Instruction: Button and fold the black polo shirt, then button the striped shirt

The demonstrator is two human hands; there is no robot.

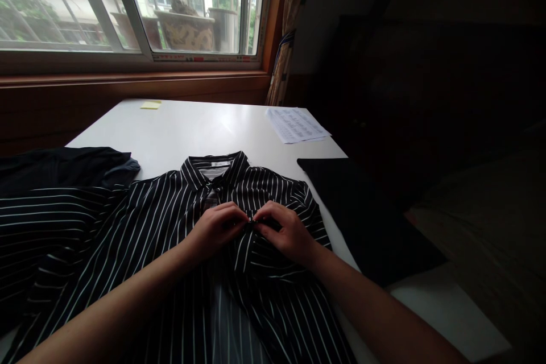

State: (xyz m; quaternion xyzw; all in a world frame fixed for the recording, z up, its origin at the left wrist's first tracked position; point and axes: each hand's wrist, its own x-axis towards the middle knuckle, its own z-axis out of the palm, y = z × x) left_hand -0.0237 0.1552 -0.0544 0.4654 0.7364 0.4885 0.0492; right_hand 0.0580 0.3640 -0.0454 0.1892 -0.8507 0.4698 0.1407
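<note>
A black shirt with white stripes [153, 222] lies face up, its collar pointing away from me and a pale label inside the neck. Over the chest, my left hand [218, 228] pinches the front edge of the shirt between thumb and fingers. My right hand [285, 230] meets it there, closed on the same bit of fabric, so the fingertips of both hands almost touch. Whether a button sits between them is too small to tell. Below the hands the shirt front hangs apart, showing its inner side. One sleeve [55, 222] stretches out to the left.
The shirt rests on a white table [205, 125]. Dark folded cloth [63, 165] lies at the left, and another black cloth [367, 216] drapes over the right edge. Printed papers [296, 124] and a yellow sticky note [151, 105] lie near the far edge, below a window [147, 57].
</note>
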